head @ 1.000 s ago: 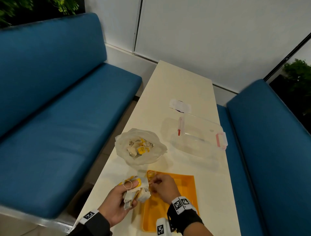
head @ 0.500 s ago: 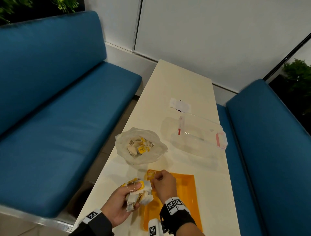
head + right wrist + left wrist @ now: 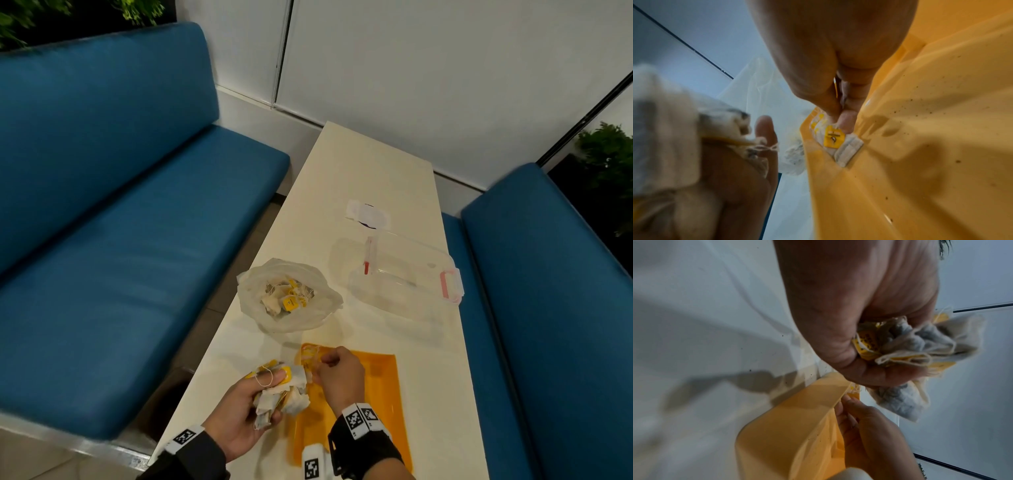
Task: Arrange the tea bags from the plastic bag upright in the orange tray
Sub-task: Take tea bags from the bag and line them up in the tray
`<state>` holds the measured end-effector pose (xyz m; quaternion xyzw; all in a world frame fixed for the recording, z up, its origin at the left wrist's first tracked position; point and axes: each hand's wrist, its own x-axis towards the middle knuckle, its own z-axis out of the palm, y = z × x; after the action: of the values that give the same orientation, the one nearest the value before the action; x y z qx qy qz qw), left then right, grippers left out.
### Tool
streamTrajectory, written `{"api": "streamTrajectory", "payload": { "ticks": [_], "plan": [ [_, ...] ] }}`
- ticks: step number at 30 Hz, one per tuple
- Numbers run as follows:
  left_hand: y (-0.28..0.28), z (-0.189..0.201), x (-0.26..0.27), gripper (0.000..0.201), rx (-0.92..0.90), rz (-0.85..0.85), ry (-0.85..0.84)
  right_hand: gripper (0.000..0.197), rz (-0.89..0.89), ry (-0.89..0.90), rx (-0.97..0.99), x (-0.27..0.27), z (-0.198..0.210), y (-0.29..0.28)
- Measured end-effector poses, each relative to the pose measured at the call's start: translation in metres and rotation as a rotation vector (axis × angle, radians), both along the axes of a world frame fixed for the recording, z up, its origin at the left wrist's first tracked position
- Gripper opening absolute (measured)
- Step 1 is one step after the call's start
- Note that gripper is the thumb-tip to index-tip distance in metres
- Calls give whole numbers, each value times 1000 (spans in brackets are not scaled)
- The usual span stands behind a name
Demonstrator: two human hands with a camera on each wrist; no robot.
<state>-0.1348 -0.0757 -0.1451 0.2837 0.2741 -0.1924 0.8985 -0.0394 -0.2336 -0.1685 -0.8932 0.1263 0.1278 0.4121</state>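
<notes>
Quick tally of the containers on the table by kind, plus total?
Plastic bag, open, tea bags inside: 1
Orange tray, a few tea bags standing at its far left corner: 1
Clear plastic box with pink latches: 1
Total: 3

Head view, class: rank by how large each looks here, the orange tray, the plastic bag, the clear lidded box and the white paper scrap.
1. Clear lidded box and orange tray: similar; hands hide part of the nearer tray, so unranked.
3. Plastic bag.
4. White paper scrap, farthest away.
</notes>
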Motion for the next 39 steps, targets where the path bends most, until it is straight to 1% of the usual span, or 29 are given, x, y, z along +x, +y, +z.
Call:
{"api": "streamTrajectory", "payload": {
  "ticks": [3,6,9,11,13,15,17,19,20,22,24,26,28,29,32,35,37,39],
  "plan": [
    [3,0,0,36,-7,24,5,11,-57,67,58,-1,-1,-7],
    [3,2,-2,28,-26,49,12,3,-72,167,70,-3,1,-13],
    [1,6,-2,25,-26,41,9,16,3,186,98,-8,3,-14],
    [0,9,-1,25,-11,32,-2,20,82,192,108,-12,7,-13],
    [-1,11,-1,20,21,23,-21,20,121,146,79,-14,14,-12],
    [-1,11,0,11,55,5,-58,17,126,41,83,-14,29,-10],
    [0,12,3,11,81,-11,-111,11,163,-41,211,-15,51,-9],
    [-1,14,6,12,87,-11,-170,2,271,-24,349,-18,74,-5],
    [-1,14,7,10,85,-12,-195,9,349,-8,352,-18,80,-4],
    [-3,17,9,12,88,-14,-210,22,479,29,274,-18,84,-3],
    [-5,18,11,19,84,-4,-197,28,507,49,220,-17,86,-2],
    [-7,18,12,21,70,16,-156,29,495,41,210,-16,85,-3],
    [-7,15,14,16,60,31,-130,31,485,44,207,-16,84,-4],
    [-7,14,14,17,65,29,-120,32,474,57,206,-16,83,-5],
    [-8,13,15,31,104,11,-119,32,450,82,180,-16,81,-6],
    [-9,16,16,36,138,2,-135,23,471,38,163,-15,81,-7],
    [-9,17,16,34,150,-3,-142,20,478,-4,150,-14,81,-9],
    [-9,18,14,25,152,7,-147,21,488,-43,121,-14,82,-11]
  ]
}}
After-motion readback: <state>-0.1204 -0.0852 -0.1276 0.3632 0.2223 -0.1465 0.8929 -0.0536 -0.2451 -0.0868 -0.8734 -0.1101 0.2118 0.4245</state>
